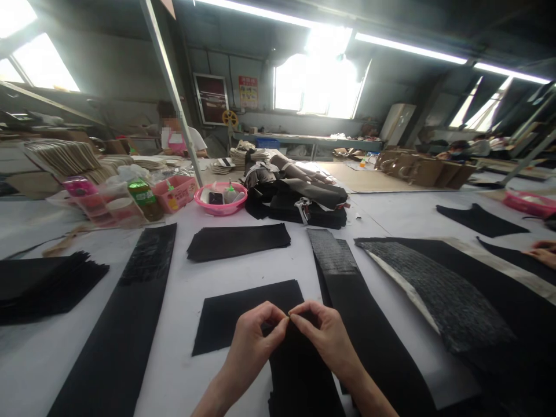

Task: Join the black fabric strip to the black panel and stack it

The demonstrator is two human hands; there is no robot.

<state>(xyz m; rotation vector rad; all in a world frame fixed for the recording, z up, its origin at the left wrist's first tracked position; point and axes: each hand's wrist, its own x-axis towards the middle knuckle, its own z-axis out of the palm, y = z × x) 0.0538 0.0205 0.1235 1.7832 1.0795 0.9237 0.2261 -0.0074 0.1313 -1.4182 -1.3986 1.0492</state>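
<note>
and here we are, both hands low at the near edge of the white worktop (174,370). the left hand (256,341) has its grip pinched tight, thumb to forefinger, on the top edge of a narrow black fabric piece (299,376). the right hand (328,336) does the same just beside it, the fingertips of the two hands almost touching. the piece runs from that pinch straight down toward the person, between the wrists, lying over the right part of a flat black rectangular fabric sheet (230,318). a long black fabric strip (125,324) lies off to the left, a broad grey textured sheet (438,289) to the right. further back sits a round pink plastic basin (220,200). at the far right edge, another person's hand (541,252) rests on dark material.
</note>
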